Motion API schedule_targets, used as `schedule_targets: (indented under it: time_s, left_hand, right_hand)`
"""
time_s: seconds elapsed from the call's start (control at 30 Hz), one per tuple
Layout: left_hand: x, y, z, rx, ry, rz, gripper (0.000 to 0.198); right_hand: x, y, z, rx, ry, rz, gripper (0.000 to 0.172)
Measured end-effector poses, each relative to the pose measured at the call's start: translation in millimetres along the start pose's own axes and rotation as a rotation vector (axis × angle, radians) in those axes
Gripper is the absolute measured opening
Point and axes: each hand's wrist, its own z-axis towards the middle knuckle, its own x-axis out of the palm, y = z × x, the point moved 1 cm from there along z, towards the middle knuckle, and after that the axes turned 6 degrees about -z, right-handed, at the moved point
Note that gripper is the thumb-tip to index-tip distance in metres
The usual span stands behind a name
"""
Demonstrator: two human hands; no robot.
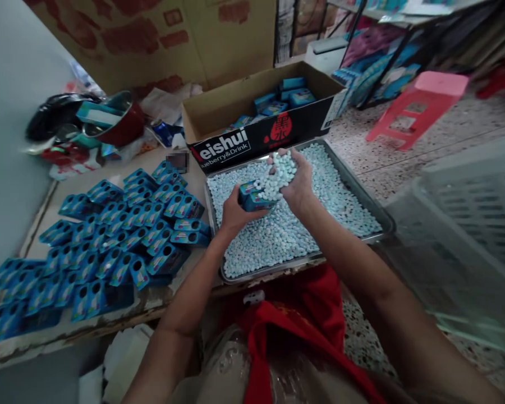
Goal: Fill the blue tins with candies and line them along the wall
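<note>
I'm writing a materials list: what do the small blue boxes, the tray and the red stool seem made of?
Small blue boxes: probably printed card with a low sheen, given their straight edges and round cut holes.
Tray: likely metal, dull grey with brighter glints along its rim.
Red stool: looks like smooth moulded plastic, one colour with cut-out openings.

Support: pale table (137,161), front edge worn. Metal tray (357,185) on it, taken as clock centre. Blue boxes (166,261) closely grouped, 8–9 o'clock. Open carton (305,123), 12 o'clock. Red bowl (126,128) amid clutter, 10 o'clock; base hidden.
</note>
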Motion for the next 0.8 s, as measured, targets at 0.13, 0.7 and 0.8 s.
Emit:
schedule_targets:
  time_s: [0.13, 0.7, 0.8]
  left_hand:
    - [11.7, 6, -11, -0.021, -0.039, -0.097, 0.084]
    - [0.0, -8, -1, 0.001, 0.011, 0.202, 0.082]
    - [-8.7, 4, -4, -0.013, 0.02, 0.118, 0.086]
  right_hand:
    - [23, 15, -5, -0.021, 0.055, 0.012, 0.05]
    - [25, 17, -16, -0.254, 0.243, -0.625, 0.061]
    - [-6, 17, -17, -0.235, 0.3, -0.738, 0.062]
